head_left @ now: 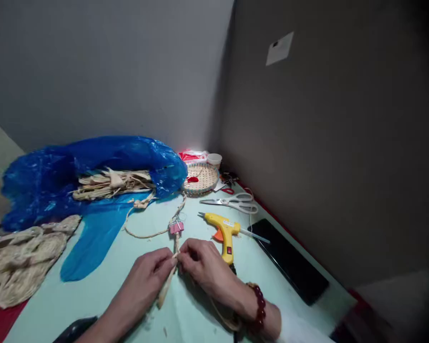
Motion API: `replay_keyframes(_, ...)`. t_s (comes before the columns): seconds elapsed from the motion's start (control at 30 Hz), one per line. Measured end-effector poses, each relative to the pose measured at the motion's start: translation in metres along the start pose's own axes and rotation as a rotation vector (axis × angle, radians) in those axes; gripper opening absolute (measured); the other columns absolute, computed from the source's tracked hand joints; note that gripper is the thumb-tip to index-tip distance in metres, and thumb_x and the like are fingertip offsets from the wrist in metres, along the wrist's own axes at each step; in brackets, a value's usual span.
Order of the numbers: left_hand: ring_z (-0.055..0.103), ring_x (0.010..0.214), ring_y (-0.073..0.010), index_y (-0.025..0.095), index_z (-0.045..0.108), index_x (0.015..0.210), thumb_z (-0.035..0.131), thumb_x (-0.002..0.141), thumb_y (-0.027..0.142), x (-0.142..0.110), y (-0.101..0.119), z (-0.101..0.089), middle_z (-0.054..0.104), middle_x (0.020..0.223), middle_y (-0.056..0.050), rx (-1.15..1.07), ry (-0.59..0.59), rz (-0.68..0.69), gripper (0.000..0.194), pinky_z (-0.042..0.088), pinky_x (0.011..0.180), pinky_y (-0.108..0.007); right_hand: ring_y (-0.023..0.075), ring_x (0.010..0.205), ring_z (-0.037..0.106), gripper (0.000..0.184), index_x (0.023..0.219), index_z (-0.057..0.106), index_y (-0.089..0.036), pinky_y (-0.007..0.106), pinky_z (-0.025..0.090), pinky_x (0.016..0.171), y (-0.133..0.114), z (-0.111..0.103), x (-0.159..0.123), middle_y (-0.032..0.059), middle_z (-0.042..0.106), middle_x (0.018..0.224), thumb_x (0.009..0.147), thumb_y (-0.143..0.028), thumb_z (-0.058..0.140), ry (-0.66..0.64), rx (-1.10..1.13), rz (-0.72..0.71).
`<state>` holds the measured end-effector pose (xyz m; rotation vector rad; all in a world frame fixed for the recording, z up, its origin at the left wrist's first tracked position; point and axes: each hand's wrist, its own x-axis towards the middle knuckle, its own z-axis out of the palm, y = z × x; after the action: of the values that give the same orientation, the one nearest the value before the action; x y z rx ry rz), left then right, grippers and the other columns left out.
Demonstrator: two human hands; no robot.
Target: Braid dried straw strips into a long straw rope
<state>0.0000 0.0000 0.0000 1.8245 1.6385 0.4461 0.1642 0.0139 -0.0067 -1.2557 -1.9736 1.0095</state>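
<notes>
1. Braid (177, 241): on the worktop (271, 290), near edge side, between the pink clip (176, 228) and both hands. Looks like dry plant fibre.
2. Left hand (145, 274): fingers together, pinching the braid below the clip.
3. Right hand (209, 269): fingers also pinched on the braid, right beside the left; exact fingertip contact partly hidden.
4. Handling, judged: very light, bends easily, a bit stiff and dry, not slippery; flat strands (166, 288) may split or fray if yanked.
5. Best hold, judged: close to the crossing, thumb against forefinger, even tension; the clip grips the part just above.
6. Blue bag (125, 146): thin plastic, mouth open, bundle of pale fibre (116, 183) inside, ends showing at the opening.
7. Basket (208, 177): shallow, round, woven; small red thing (192, 179) in it, can't tell what.
8. White cup (214, 160): behind the basket; contents can't be seen.
</notes>
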Motion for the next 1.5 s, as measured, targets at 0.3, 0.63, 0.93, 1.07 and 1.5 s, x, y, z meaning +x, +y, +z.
replay_keyframes(0.3,0.065,0.057,-0.0178,0.022,0.053,0.084,0.034,0.095,0.023,-0.032,0.005,0.030,0.066,0.066,0.000,0.261,0.215,0.284,0.022,0.046,0.055,-0.028,0.0093,0.053,0.021,0.029,0.056,0.036,-0.017,0.025,0.019,0.052,-0.005,0.004,-0.003,-0.0062,0.030,0.052,0.081,-0.011,0.050,0.048,0.036,0.007)
replay_keyframes(0.63,0.066,0.053,-0.0184,-0.005,0.052,0.112,0.039,0.073,-0.003,-0.038,-0.011,0.053,0.066,0.066,-0.007,0.834,0.392,0.724,0.041,0.050,0.044,-0.027,0.0089,0.055,0.033,0.025,0.056,0.046,-0.016,0.020,0.027,0.050,0.006,0.001,0.000,-0.0040,0.040,0.055,0.081,-0.017,0.047,-0.090,0.286,0.043)
replay_keyframes(0.93,0.066,0.058,-0.0208,0.009,0.062,0.100,0.039,0.079,0.002,-0.041,-0.003,0.047,0.066,0.069,-0.006,0.729,0.272,0.638,0.032,0.048,0.046,-0.029,0.0096,0.056,0.041,0.018,0.063,0.058,-0.014,0.019,0.029,0.049,0.011,0.004,0.000,-0.0020,0.049,0.057,0.077,-0.015,0.047,-0.145,0.389,0.085)
replay_keyframes(1.07,0.062,0.073,-0.0206,0.021,0.061,0.082,0.041,0.093,0.029,-0.028,0.010,0.016,0.061,0.077,-0.003,0.258,0.256,0.325,0.023,0.046,0.064,-0.032,0.0086,0.056,0.030,0.021,0.056,0.044,-0.016,0.020,0.024,0.049,0.010,0.002,0.000,-0.0048,0.034,0.057,0.076,-0.015,0.049,-0.119,0.364,0.058)
replay_keyframes(1.5,0.040,0.045,-0.0081,0.019,0.052,0.081,0.061,0.073,0.031,0.004,-0.007,-0.003,0.059,0.055,0.004,-0.607,-0.180,-0.075,0.017,0.023,0.041,-0.018,0.0105,0.059,0.043,0.021,0.065,0.056,-0.016,0.023,0.028,0.057,-0.009,-0.008,-0.006,-0.0030,0.054,0.060,0.084,-0.012,0.048,-0.060,0.038,0.023)
